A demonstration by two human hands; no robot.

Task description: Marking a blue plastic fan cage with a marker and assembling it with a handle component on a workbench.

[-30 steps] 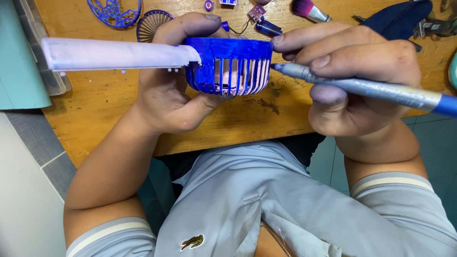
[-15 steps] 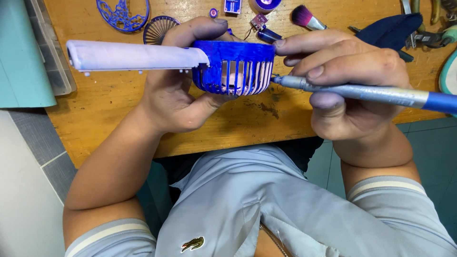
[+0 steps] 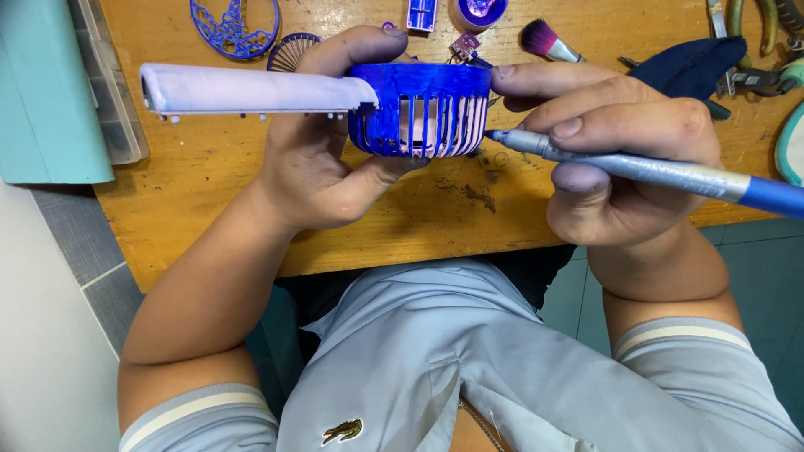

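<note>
My left hand [image 3: 335,159] grips a small plastic fan housing [image 3: 419,109], a slotted round cage painted blue, with a long pale lilac handle [image 3: 251,90] sticking out to the left. My right hand [image 3: 620,159] holds a blue-stained paint brush [image 3: 662,173] like a pen, and its tip touches the cage's right side. My right index finger rests against the cage's upper right rim. Both hands hover above the wooden table's [image 3: 209,192] front edge.
On the table behind lie blue lattice pieces [image 3: 234,25], a round slotted grille [image 3: 293,52], a small blue paint pot [image 3: 479,10], a pink-bristled brush [image 3: 548,42], a dark cloth [image 3: 695,67] and pliers [image 3: 754,33]. A teal box [image 3: 46,92] stands at left.
The fan housing and both hands have shifted slightly in view; the brush tip stays at the cage's right side. No grip has changed.
</note>
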